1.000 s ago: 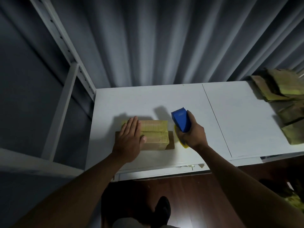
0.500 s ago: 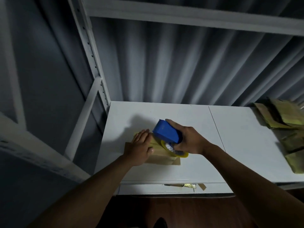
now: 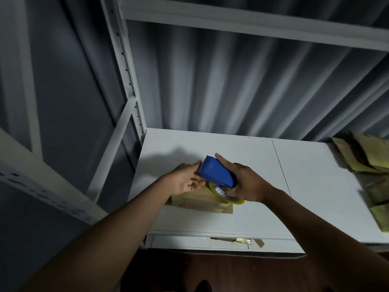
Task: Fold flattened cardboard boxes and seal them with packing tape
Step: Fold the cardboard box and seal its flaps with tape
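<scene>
Single head-worn wide-angle view, facing forward and down, close over white shelf

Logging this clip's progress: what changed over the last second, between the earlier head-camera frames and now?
The left hand lifted off the cardboard box and now reaches to the toothed front of the blue tape dispenser. The right hand swung the dispenser from beside the box to above it, tilted left. The right hand's grip on the dispenser is unchanged; the box stays on the white table, and the stack of flattened boxes stays at right.
</scene>
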